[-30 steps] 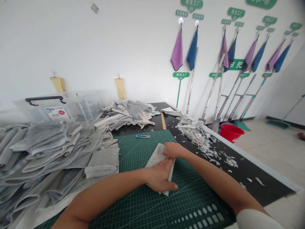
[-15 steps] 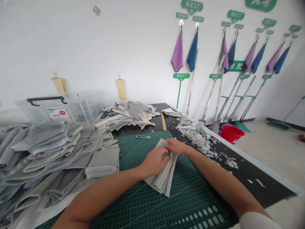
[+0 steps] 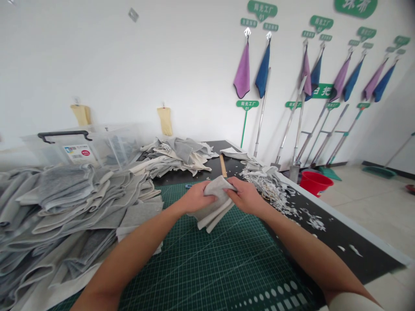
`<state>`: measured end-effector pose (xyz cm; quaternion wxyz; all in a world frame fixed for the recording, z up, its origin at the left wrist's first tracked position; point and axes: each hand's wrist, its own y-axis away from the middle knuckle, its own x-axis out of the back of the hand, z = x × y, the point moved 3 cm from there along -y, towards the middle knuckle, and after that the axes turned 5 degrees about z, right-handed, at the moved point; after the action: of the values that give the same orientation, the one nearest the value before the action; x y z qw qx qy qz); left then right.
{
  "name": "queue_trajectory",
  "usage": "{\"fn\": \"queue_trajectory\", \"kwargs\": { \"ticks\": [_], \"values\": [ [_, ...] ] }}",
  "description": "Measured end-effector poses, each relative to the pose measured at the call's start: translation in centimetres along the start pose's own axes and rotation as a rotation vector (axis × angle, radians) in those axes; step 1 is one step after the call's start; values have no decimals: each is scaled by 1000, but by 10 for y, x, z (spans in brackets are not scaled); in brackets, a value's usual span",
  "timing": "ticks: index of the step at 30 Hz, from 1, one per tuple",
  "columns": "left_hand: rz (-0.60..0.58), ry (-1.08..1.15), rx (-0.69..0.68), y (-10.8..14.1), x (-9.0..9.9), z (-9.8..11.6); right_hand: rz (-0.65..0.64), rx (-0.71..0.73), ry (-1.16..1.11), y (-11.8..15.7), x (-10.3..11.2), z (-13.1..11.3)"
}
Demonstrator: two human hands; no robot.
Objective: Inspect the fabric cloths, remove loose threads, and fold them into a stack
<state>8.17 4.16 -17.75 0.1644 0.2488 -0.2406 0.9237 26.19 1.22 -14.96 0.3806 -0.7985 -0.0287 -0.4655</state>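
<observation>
Clearly, left hand (image 3: 195, 199) and right hand (image 3: 249, 197) have fingers (image 3: 210, 199) clamped on limp, layered grey cloth (image 3: 215, 210).

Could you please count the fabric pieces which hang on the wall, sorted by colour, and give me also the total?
Purple cloths: 4
Blue cloths: 4
Yellow fabric pieces: 2
Total: 10
</observation>
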Motion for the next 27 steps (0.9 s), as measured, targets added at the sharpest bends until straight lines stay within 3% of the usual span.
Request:
{"fn": "queue_trajectory", "kwargs": {
  "ticks": [4,9,12,16,22,27],
  "values": [
    [-68,55,138,3,3,-4,246,-59,-156,-4,7,12],
    [50,101,217,-4,20,-21,529,-298,-376,-12,12,48],
    [157,161,222,-8,31,-27,603,-386,-437,-14,10,63],
    [336,251,197,-12,38,-30,526,-402,-519,-16,2,68],
    [716,279,51,-8,46,-19,370,-281,-719,-15,-9,54],
    [693,294,-35,-6,47,-8,310,-310,-824,-9,-19,52]
  ]
}}
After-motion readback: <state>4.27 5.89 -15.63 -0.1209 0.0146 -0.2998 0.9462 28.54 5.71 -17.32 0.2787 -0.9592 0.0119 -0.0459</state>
